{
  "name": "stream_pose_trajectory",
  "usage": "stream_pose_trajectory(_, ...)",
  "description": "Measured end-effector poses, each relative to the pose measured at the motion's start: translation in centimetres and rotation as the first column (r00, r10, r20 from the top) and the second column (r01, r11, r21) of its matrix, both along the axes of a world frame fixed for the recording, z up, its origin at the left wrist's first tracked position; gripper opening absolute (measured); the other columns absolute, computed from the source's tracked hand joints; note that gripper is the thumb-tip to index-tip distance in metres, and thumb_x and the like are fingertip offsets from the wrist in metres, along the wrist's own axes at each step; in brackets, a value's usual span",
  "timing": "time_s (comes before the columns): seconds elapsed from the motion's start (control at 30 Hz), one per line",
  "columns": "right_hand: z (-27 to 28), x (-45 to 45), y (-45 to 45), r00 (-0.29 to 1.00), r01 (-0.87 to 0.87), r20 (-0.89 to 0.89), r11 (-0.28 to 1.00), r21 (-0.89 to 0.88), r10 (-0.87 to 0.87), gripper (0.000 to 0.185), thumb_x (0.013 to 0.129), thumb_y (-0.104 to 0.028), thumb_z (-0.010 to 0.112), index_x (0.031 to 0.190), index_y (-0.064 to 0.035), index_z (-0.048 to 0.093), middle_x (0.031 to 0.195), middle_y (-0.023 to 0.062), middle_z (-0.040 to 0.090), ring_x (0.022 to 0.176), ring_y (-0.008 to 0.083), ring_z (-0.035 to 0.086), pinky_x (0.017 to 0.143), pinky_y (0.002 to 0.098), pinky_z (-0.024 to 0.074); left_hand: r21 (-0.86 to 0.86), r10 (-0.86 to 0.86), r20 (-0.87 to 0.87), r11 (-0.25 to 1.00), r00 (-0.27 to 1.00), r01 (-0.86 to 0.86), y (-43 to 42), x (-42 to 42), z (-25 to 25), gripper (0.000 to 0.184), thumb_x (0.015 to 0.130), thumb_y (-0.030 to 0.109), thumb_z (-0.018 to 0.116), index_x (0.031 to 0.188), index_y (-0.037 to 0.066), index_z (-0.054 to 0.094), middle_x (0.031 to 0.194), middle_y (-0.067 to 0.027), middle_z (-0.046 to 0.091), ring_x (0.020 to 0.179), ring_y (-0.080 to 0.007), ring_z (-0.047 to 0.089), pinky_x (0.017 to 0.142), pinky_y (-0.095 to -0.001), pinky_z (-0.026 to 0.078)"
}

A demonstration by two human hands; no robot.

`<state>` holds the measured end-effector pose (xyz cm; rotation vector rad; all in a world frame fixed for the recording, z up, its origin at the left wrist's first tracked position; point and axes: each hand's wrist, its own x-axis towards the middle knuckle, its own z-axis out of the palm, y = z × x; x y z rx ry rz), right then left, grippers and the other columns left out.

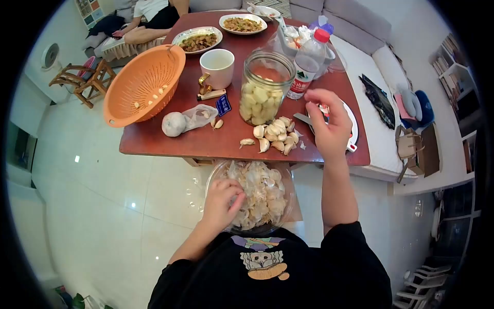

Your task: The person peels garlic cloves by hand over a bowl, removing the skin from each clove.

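Note:
My left hand (224,202) is above a clear bowl (291,198) of papery garlic skins (265,195), its fingers curled together; whatever they hold is hidden. Over the right side of the table, my right hand (331,123) is raised, thumb and bent fingers apart, with nothing visible between them. Beneath it lies a white round board or plate (354,123), and a knife blade (302,118) pokes out to the left. Unpeeled garlic cloves (275,135) are heaped at the table's front edge. Behind them stands an open glass jar (263,95) with peeled cloves in it.
An orange colander (146,82) with a few cloves tilts at the table's left. Near it are a white mug (217,69), a garlic bulb (174,124) and a blue card (223,104). A red-capped bottle (307,67) stands behind my right hand. Dishes of food (243,24) sit farther back.

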<state>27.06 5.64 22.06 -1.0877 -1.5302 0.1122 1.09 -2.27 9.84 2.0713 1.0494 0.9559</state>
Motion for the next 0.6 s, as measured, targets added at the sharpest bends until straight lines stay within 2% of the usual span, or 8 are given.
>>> stream_pose_trajectory(0.1, -2.9, 0.9, -2.6, 0.994, 0.09, 0.075, 0.993, -0.08, -0.084, 0.018, 0.081, 0.003, 0.069, 0.098, -0.0023, 0.067, 0.095, 0.0081, 0.066, 0.086, 0.019, 0.061, 0.074, 0.0277, 0.0482, 0.014, 0.062, -0.021, 0.998, 0.998, -0.062, 0.2, 0.4, 0.1, 0.011, 0.077, 0.006, 0.071, 0.084, 0.007, 0.063, 0.098, -0.007, 0.061, 0.097, -0.0303, 0.054, 0.085, -0.0395, 0.044)
stream_pose_trajectory(0.23, -6.2, 0.4, -3.9, 0.921, 0.202, 0.359, 0.973, -0.109, -0.151, 0.016, 0.078, -0.007, 0.072, 0.094, -0.0075, 0.068, 0.094, 0.0068, 0.063, 0.088, 0.0249, 0.057, 0.079, 0.036, 0.0434, 0.024, 0.034, 0.002, 0.999, 0.999, -0.034, 0.4, 0.8, 0.3, 0.016, 0.073, 0.003, 0.072, 0.085, 0.006, 0.062, 0.102, -0.0094, 0.062, 0.1, -0.0305, 0.056, 0.087, -0.0387, 0.044)
stream_pose_trajectory(0.27, -7.3, 0.3, -4.0, 0.915, 0.219, 0.372, 0.967, -0.126, -0.159, 0.018, 0.076, -0.013, 0.073, 0.093, -0.0097, 0.069, 0.095, 0.0058, 0.061, 0.094, 0.0272, 0.054, 0.084, 0.04, 0.0402, 0.009, 0.054, 0.045, 0.998, 0.997, -0.055, 0.3, 1.2, 0.7, 0.014, 0.074, 0.002, 0.07, 0.085, 0.006, 0.062, 0.102, -0.0097, 0.062, 0.1, -0.0305, 0.056, 0.087, -0.0383, 0.044)
stream_pose_trajectory(0.33, -7.7, -0.5, -4.3, 0.897, 0.226, 0.412, 0.967, -0.119, -0.159, 0.018, 0.076, -0.012, 0.073, 0.093, -0.0097, 0.068, 0.095, 0.0052, 0.06, 0.095, 0.027, 0.054, 0.085, 0.0405, 0.0399, -0.023, 0.099, 0.128, 0.995, 0.987, -0.097, 0.2, 2.0, 1.7, 0.011, 0.077, 0.0, 0.066, 0.085, 0.006, 0.061, 0.101, -0.0103, 0.063, 0.1, -0.0305, 0.057, 0.087, -0.0373, 0.044)
stream_pose_trajectory(0.43, -8.1, -1.2, -4.8, 0.878, 0.195, 0.469, 0.966, -0.17, -0.094, 0.027, 0.073, -0.018, 0.076, 0.099, -0.0125, 0.069, 0.101, 0.0055, 0.055, 0.102, 0.0289, 0.05, 0.092, 0.0457, 0.0366, -0.018, -0.086, 0.067, 0.996, 0.994, 0.087, 0.5, 0.9, 0.8, 0.006, 0.083, 0.002, 0.062, 0.088, 0.005, 0.062, 0.098, -0.0107, 0.064, 0.098, -0.0309, 0.058, 0.086, -0.0382, 0.044)
stream_pose_trajectory(0.5, -7.7, -2.4, -5.0, 0.841, 0.189, 0.538, 0.965, -0.184, -0.062, 0.033, 0.071, -0.021, 0.077, 0.102, -0.0141, 0.069, 0.105, 0.0061, 0.054, 0.106, 0.03, 0.048, 0.097, 0.0489, 0.0343, -0.051, -0.047, 0.102, 0.997, 0.994, 0.053, 0.1, 1.4, 1.0, 0.007, 0.085, 0.002, 0.061, 0.092, 0.004, 0.062, 0.097, -0.0113, 0.065, 0.097, -0.0313, 0.058, 0.086, -0.0382, 0.044)
stream_pose_trajectory(0.53, -8.3, -3.0, -5.0, 0.815, 0.191, 0.571, 0.977, -0.096, -0.103, 0.038, 0.069, -0.025, 0.079, 0.104, -0.0157, 0.069, 0.116, 0.0058, 0.052, 0.115, 0.0308, 0.043, 0.104, 0.0588, 0.0263, -0.068, -0.029, 0.118, 0.997, 0.993, 0.037, 0.0, 1.6, 1.2, 0.008, 0.085, 0.003, 0.06, 0.093, 0.003, 0.062, 0.097, -0.0116, 0.065, 0.096, -0.0315, 0.058, 0.086, -0.0382, 0.044)
stream_pose_trajectory(0.6, -8.7, -3.5, -5.2, 0.774, 0.191, 0.628, 0.975, -0.112, -0.08, 0.044, 0.068, -0.028, 0.079, 0.109, -0.0175, 0.068, 0.121, 0.0043, 0.054, 0.119, 0.0303, 0.042, 0.108, 0.0613, 0.0196, -0.075, -0.06, 0.111, 0.995, 0.992, 0.068, 0.1, 1.5, 0.9, 0.007, 0.088, 0.004, 0.059, 0.094, 0.003, 0.062, 0.097, -0.0111, 0.065, 0.096, -0.0277, 0.059, 0.086, -0.0364, 0.045)
